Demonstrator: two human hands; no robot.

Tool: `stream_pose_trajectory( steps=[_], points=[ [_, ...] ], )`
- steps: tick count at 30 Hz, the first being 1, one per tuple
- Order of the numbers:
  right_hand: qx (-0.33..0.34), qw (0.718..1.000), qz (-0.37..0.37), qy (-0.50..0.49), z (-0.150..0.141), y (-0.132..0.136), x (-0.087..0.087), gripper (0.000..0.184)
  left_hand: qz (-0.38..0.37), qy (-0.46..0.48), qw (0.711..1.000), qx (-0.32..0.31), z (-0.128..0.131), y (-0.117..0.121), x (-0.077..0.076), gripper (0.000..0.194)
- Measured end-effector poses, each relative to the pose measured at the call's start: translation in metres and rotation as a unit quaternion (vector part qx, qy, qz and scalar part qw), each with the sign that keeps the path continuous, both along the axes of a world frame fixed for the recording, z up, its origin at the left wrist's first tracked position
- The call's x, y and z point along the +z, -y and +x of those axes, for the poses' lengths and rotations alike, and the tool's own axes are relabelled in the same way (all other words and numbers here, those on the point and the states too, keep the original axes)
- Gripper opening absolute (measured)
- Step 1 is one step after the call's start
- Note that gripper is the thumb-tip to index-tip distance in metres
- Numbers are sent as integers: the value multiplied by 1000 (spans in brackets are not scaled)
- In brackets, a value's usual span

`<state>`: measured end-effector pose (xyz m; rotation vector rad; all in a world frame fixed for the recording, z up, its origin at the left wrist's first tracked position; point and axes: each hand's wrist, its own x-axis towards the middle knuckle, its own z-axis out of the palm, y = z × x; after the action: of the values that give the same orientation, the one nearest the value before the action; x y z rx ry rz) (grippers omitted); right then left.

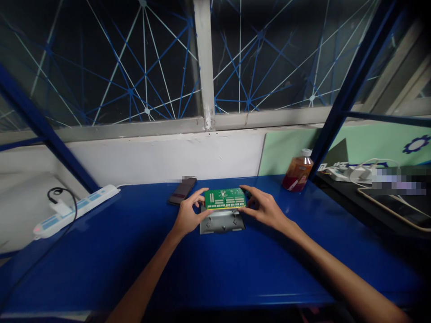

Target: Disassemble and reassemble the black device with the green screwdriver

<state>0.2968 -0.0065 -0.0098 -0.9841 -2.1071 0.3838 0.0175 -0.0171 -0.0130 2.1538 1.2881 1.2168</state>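
A green circuit board [225,198] with rows of pale contacts is held between my two hands, tilted so that its face shows. My left hand [189,212] grips its left end between thumb and fingers. At the right end, my right hand [264,207] pinches it the same way. Beneath and just in front of the board lies a grey plastic housing [222,223] on the blue table [215,269]. The board hides the housing's rear part, and I cannot tell whether the two touch.
Behind my left hand lies a dark phone [182,191]. A drink bottle [298,171] with a white cap stands at the back right. On the left is a white power strip [77,211] with a black cable. Blue frame posts [336,107] rise at both sides.
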Motion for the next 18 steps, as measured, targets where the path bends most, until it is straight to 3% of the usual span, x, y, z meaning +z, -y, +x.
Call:
stream_pose_trajectory(
  steps=[7,13,18],
  points=[
    [-2,996,-75,-48,2,-3,1,62,32,36,999,-6,4,3,-4,62],
    [-10,985,-143,-98,-5,-2,-3,61,113,22,993,37,4,2,-2,34],
    [0,970,-199,-141,-10,1,-3,57,160,-21,987,24,3,2,1,25]
  ],
)
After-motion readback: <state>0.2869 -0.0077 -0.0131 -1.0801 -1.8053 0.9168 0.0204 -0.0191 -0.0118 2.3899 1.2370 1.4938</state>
